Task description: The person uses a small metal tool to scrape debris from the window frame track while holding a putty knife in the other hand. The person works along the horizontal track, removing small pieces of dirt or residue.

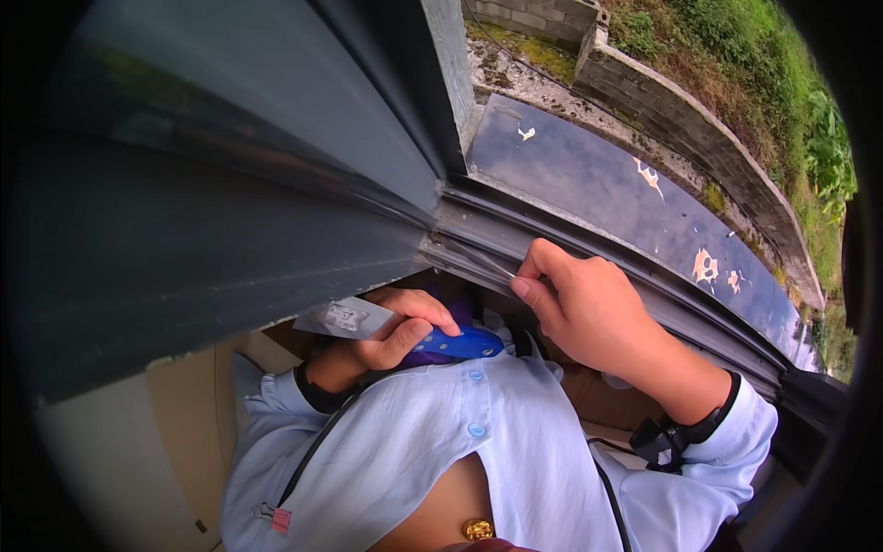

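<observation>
My right hand (586, 303) pinches a thin metal rod (486, 262) between thumb and forefinger, and its far end lies in the corner of the dark window frame track (469, 255). Below the frame, my left hand (400, 328) is closed on a putty knife with a blue plastic handle (459, 345) and a flat metal blade (348, 317). The blade points left and bears writing. What the rod's tip touches is too small to tell.
A dark window frame and glass panel (227, 207) fill the left. Outside lie a wet, reflecting ledge (586, 179), a block wall (697, 117) and plants. A black cord (314, 448) with a pink binder clip (281, 519) hangs over my shirt.
</observation>
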A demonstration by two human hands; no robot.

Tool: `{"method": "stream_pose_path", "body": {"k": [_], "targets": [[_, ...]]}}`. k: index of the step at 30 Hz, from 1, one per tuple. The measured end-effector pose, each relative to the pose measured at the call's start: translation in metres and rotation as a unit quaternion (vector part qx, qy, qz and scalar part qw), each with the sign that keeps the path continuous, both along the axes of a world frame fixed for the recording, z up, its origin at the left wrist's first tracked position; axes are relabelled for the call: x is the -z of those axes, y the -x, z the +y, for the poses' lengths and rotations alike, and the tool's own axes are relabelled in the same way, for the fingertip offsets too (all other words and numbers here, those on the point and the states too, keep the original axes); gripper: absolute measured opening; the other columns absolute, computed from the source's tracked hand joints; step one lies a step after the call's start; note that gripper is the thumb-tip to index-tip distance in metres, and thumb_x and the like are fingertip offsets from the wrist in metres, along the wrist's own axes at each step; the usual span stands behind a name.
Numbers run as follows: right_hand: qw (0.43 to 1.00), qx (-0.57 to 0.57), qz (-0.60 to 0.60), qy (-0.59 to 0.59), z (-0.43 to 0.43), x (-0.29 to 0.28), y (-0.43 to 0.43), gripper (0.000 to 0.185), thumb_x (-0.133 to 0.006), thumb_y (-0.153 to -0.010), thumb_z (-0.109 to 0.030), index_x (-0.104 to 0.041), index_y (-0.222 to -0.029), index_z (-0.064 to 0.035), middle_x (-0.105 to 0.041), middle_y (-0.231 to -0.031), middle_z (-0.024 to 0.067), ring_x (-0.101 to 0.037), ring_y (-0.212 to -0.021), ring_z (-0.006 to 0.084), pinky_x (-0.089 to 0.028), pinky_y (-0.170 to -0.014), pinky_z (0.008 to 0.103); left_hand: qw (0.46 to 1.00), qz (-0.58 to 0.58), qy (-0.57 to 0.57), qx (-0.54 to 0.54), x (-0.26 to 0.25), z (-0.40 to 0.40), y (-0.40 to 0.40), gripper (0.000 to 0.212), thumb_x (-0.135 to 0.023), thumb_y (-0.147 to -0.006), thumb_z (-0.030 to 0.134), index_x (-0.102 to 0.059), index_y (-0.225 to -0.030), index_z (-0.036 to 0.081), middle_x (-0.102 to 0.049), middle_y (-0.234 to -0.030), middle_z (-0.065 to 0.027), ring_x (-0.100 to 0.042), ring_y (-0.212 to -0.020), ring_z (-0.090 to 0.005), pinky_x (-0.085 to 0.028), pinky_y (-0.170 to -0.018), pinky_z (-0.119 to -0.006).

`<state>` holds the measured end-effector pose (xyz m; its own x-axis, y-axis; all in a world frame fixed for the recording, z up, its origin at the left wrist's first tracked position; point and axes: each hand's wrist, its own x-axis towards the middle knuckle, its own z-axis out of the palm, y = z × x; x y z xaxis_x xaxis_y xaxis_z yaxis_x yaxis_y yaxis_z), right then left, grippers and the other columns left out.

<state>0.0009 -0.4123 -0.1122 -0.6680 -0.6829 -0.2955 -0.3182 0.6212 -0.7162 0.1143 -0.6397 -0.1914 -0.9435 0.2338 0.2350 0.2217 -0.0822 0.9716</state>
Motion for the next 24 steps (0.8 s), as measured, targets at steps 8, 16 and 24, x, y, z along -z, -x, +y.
{"method": "stream_pose_path", "body": {"k": [8,16,24], "targets": [[0.993,0.026,-0.114,0.032,-0.014,-0.003,0.007,0.015,-0.056,-0.092,-0.020,-0.054,-0.088,-0.0052,-0.061,-0.064,0.0170,-0.061,-0.062,0.0376,-0.047,-0.056,0.0457,0.999,0.008,0.030,-0.032,0.003,-0.004,-0.003,0.020,-0.049,-0.098,0.016,-0.058,-0.098,-0.001,-0.068,-0.086,-0.0168,-0.067,-0.080,-0.0250,-0.052,-0.076,-0.034],[0.993,0.034,-0.066,0.093,-0.011,0.011,-0.005,0.013,-0.057,-0.092,-0.016,-0.054,-0.089,-0.0038,-0.061,-0.063,0.0153,-0.062,-0.060,0.0358,-0.047,-0.055,0.0420,0.998,0.012,0.053,-0.024,0.002,-0.001,-0.003,0.029,-0.048,-0.098,0.017,-0.049,-0.118,-0.003,-0.068,-0.085,-0.0167,-0.065,-0.073,-0.0227,-0.052,-0.073,-0.032],[0.993,-0.005,-0.095,0.070,-0.007,0.010,0.007,0.017,-0.057,-0.091,-0.021,-0.053,-0.092,-0.0037,-0.062,-0.066,0.0170,-0.062,-0.063,0.0374,-0.048,-0.058,0.0452,0.950,-0.026,0.303,-0.070,-0.039,0.025,-0.003,0.077,-0.063,-0.084,0.004,-0.017,-0.144,-0.011,-0.063,-0.067,-0.0076,-0.060,-0.056,-0.0209,-0.049,-0.065,-0.029]]}}
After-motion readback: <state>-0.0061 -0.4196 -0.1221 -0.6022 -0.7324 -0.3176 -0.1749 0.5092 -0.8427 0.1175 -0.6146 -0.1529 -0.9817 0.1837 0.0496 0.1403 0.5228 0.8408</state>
